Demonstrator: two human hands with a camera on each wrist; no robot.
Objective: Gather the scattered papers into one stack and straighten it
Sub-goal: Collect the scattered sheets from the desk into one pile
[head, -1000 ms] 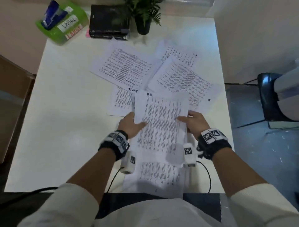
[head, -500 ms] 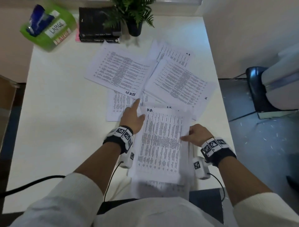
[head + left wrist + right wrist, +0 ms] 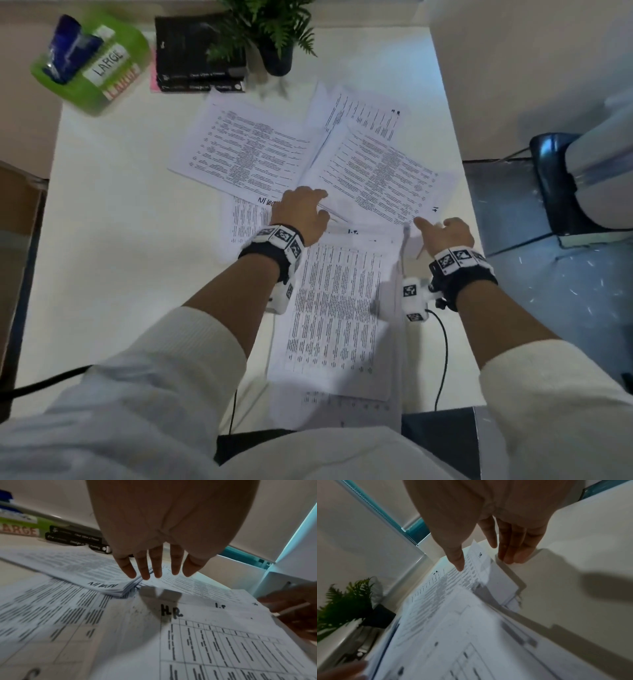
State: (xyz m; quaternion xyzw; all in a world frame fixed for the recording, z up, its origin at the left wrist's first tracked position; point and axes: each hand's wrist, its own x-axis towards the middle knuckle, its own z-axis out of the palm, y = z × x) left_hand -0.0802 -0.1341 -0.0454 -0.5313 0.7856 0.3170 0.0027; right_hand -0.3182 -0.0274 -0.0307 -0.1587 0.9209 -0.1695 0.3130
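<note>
Printed papers lie scattered on a white table (image 3: pixel 113 240). The near stack marked "H.R." (image 3: pixel 339 308) (image 3: pixel 214 649) lies between my forearms. Two thicker bundles lie beyond it: the left bundle marked "ADM IV" (image 3: pixel 239 154) (image 3: pixel 102 586) and the right bundle (image 3: pixel 380 174) (image 3: pixel 453 588). My left hand (image 3: pixel 318 205) (image 3: pixel 154 573) hovers over the near corner of the left bundle with straight, spread fingers. My right hand (image 3: pixel 428 226) (image 3: pixel 481 558) is at the near corner of the right bundle. That corner curls up between the thumb and the straight fingers (image 3: pixel 510 553), which touch its edge.
At the far edge stand a green box labelled "LARGE" (image 3: pixel 89 65), a pile of black books (image 3: pixel 198 54) and a potted plant (image 3: pixel 274 41). More sheets (image 3: pixel 363 113) stick out behind the bundles. The table's right edge is close to my right hand. A dark chair (image 3: pixel 555 178) stands beyond it.
Both hands have left the near "H.R." stack and moved forward. The left hand went to the "ADM IV" bundle's corner, the right hand to the right bundle's near corner.
</note>
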